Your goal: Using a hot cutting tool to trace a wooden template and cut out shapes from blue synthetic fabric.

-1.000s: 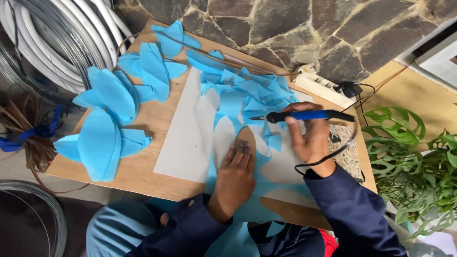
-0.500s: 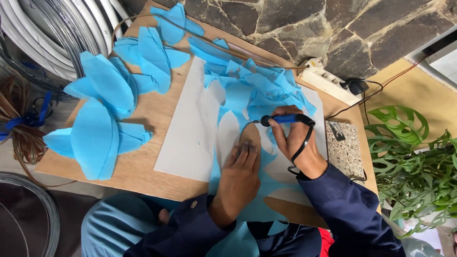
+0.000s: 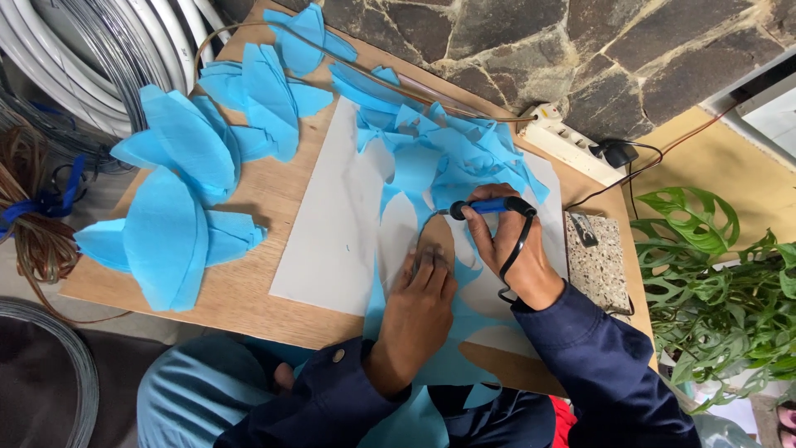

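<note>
My right hand (image 3: 516, 249) has a closed grip on the blue-handled hot cutting pen (image 3: 485, 206), fingers wrapped round the handle with its black cord (image 3: 516, 249) looping down over my knuckles. The tip points left, down onto the blue sheet (image 3: 431, 174) spread over the white backing board (image 3: 332, 241) on the wooden worktop (image 3: 249, 290). My left hand (image 3: 419, 303) is not gripping anything; it lies flat, fingers together, pressing a brown leaf-shaped template (image 3: 437, 236) down against the sheet just beside the tip.

As I judge it, I am partway through tracing round the template's upper edge to cut another petal shape out of the blue sheet. I cannot tell for sure whether the tip is touching the sheet or just above it, since my fingers crowd that spot. The next move, I think, calls for steady pressure from the flat hand so the template does not slip, and a slow, even pull of the tip along the curved edge, keeping my pinning fingers clear of the hot end and the cord off the cut line.

Finished blue petals (image 3: 170, 224) lie piled at the left of the worktop, well apart from the cutting. A white power strip (image 3: 564, 137) sits by the stone wall, a speckled stone block (image 3: 597, 261) just right of my hand, and a green plant (image 3: 721, 282) beyond.
</note>
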